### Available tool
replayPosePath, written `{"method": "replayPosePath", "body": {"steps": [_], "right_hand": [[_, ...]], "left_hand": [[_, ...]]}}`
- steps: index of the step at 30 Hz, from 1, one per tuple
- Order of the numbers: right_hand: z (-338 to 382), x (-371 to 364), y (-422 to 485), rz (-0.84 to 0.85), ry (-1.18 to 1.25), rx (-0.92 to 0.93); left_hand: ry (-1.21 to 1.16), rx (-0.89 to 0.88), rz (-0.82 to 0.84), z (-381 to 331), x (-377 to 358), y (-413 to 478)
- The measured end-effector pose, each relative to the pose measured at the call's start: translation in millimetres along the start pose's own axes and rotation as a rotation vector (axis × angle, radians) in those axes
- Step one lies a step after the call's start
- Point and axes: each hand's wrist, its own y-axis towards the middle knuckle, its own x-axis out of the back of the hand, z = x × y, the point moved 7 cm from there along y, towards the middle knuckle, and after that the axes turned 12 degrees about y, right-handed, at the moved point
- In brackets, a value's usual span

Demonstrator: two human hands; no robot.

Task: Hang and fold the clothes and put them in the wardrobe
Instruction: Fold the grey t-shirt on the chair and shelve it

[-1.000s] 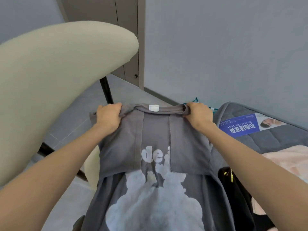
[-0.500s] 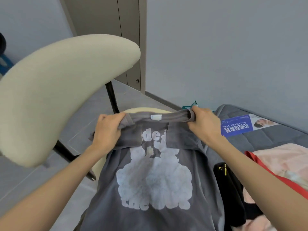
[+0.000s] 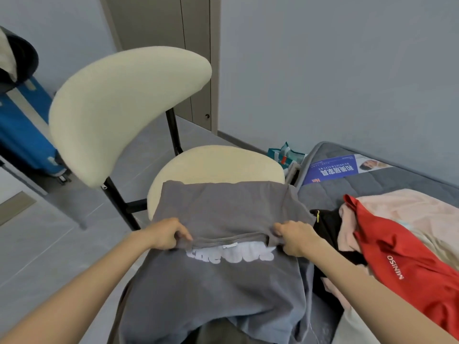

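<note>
Lying on the grey quilted bed (image 3: 372, 184), a heap of pink, red and black clothes (image 3: 397, 256), waiting to be hung or folded. Spread over the chair's round cream seat (image 3: 216, 162), a dark grey T-shirt (image 3: 223, 207) with white puffy lettering, doubled once, collar (image 3: 228, 240) drawn onto the print. Pinching that collar at each end: left hand (image 3: 167, 234), right hand (image 3: 296, 238), fingers (image 3: 183, 234) curled into cloth. Judged early; stowing away not yet begun.

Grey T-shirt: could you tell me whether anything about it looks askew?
The grey T-shirt hangs rumpled off the chair seat at its near end; the left hand and right hand grip its collar evenly.
</note>
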Motion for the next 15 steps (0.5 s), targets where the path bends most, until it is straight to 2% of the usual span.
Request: {"method": "replayPosePath", "body": {"steps": [2, 3, 8, 11, 15], "right_hand": [[0, 6, -1, 0.030, 0.062, -0.011], [1, 14, 1, -0.014, 0.105, -0.014], [-2, 64, 21, -0.423, 0.342, -0.002], [-29, 69, 40, -0.513, 0.477, -0.118], [-73, 44, 71, -0.398, 0.746, -0.391]], "left_hand": [[-0.072, 0.035, -0.009, -2, 9, -1], [-0.083, 0.054, -0.055, -4, 17, -2], [-0.085, 0.070, -0.378, -18, 56, 15], [-0.120, 0.059, -0.326, -43, 56, 42], [-0.097, 0.124, -0.216, -67, 46, 76]]}}
